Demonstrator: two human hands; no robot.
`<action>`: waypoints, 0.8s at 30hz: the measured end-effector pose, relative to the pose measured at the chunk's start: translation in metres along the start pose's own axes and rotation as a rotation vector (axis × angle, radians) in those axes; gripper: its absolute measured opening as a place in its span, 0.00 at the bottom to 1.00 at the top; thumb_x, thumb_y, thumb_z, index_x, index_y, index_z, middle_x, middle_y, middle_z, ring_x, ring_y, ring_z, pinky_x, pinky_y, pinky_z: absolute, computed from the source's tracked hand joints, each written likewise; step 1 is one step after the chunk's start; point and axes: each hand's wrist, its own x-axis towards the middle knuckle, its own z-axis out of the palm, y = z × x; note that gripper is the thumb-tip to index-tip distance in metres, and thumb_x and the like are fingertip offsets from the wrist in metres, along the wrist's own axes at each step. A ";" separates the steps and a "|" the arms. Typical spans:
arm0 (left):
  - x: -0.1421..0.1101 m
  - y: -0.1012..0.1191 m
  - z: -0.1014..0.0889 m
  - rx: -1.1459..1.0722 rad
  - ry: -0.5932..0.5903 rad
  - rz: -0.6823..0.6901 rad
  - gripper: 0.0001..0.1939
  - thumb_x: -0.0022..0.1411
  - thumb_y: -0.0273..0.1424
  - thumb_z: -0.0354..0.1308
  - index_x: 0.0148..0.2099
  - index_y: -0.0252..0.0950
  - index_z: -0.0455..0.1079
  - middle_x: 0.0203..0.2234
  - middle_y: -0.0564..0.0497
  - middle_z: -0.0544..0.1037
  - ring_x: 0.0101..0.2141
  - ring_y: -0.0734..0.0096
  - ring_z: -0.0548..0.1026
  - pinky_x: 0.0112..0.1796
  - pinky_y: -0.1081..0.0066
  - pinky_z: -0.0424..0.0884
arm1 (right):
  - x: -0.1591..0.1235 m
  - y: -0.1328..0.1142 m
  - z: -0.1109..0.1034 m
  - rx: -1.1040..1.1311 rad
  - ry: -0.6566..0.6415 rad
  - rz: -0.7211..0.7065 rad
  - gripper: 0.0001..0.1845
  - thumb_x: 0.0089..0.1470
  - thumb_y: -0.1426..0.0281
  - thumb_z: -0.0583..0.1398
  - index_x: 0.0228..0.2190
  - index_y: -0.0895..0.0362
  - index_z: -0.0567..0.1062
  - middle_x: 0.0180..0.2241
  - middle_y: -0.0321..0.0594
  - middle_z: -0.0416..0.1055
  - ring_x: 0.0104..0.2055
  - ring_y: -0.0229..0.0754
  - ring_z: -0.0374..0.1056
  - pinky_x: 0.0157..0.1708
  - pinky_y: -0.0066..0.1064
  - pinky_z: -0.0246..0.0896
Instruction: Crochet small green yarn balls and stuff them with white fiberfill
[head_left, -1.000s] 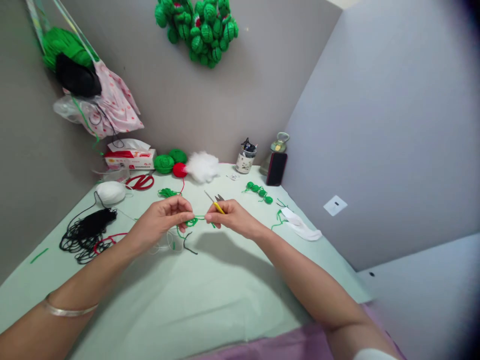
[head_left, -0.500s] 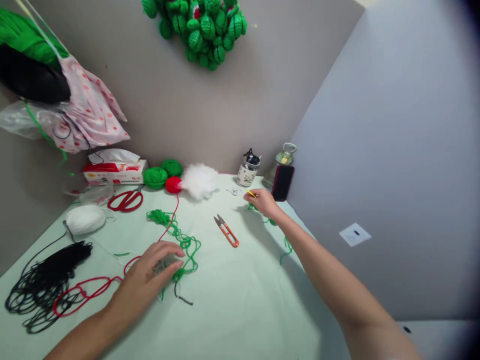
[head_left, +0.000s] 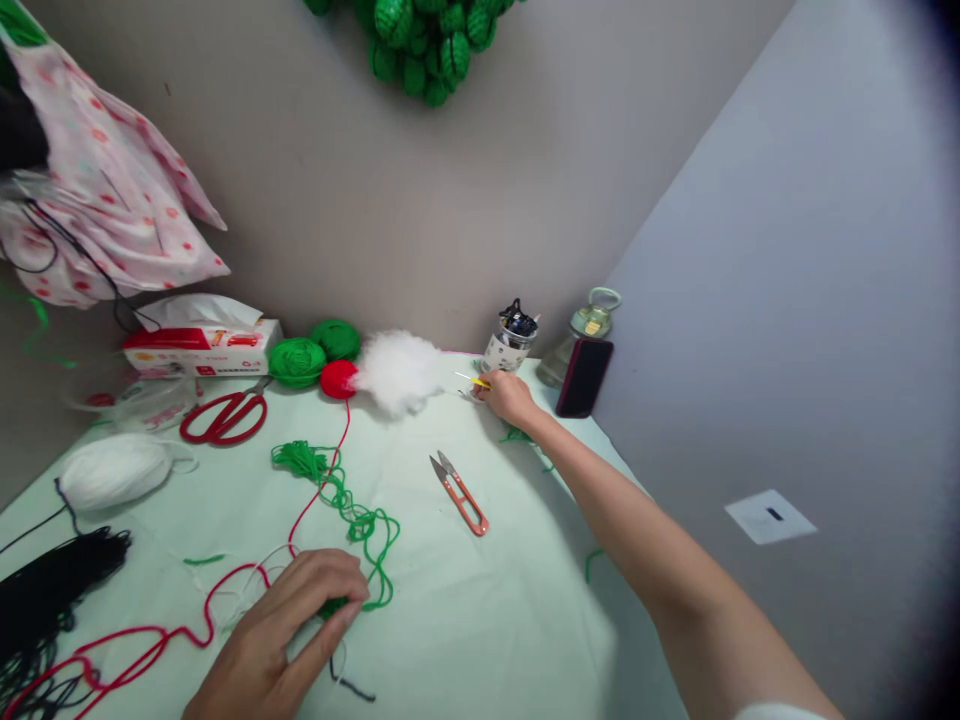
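Observation:
My right hand (head_left: 510, 398) reaches to the back of the table, closed on a crochet hook (head_left: 478, 381) with a yellow handle and a thin pale shaft pointing left. At the front left, my left hand (head_left: 292, 625) is curled with thumb and fingertips together at the green yarn (head_left: 382, 540); a bit of green shows inside the grip. That yarn runs back in loose loops to a small bundle. Orange-handled thread snips (head_left: 461, 495) lie between the hands, blades slightly apart. Green strands partly hidden by my right forearm lie beneath it.
Along the back stand a tissue box (head_left: 202, 347), green yarn balls (head_left: 298, 362), a red ball (head_left: 338, 380), white stuffing (head_left: 401, 372), a pen cup (head_left: 508, 345), a bottle (head_left: 559, 355) and a phone (head_left: 585, 378). Red scissors (head_left: 225, 418), white yarn (head_left: 116, 470) and black yarn (head_left: 64, 580) lie left.
The view has shifted, so things at left sit lower and further left. My right hand has moved toward the pen cup with the hook. My left fingers have closed together at the green yarn.

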 end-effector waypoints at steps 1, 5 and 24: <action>0.000 0.000 0.000 -0.003 -0.001 -0.004 0.05 0.63 0.39 0.62 0.38 0.50 0.79 0.39 0.49 0.82 0.45 0.56 0.79 0.48 0.66 0.75 | 0.000 0.002 -0.001 0.017 0.007 0.008 0.19 0.65 0.62 0.62 0.54 0.56 0.72 0.55 0.47 0.72 0.52 0.48 0.73 0.50 0.46 0.73; 0.001 -0.003 0.000 0.009 -0.016 -0.012 0.05 0.64 0.39 0.62 0.39 0.51 0.79 0.40 0.49 0.82 0.45 0.57 0.79 0.49 0.67 0.74 | -0.002 0.010 -0.009 0.134 0.043 0.040 0.20 0.65 0.62 0.62 0.54 0.57 0.72 0.55 0.46 0.72 0.52 0.49 0.73 0.50 0.47 0.73; 0.055 0.074 0.007 -0.781 -0.162 -0.472 0.14 0.57 0.42 0.70 0.38 0.39 0.75 0.30 0.53 0.75 0.33 0.70 0.75 0.37 0.71 0.75 | -0.185 -0.108 -0.005 1.250 -0.225 -0.201 0.13 0.46 0.61 0.72 0.29 0.56 0.78 0.25 0.32 0.70 0.27 0.34 0.61 0.30 0.29 0.58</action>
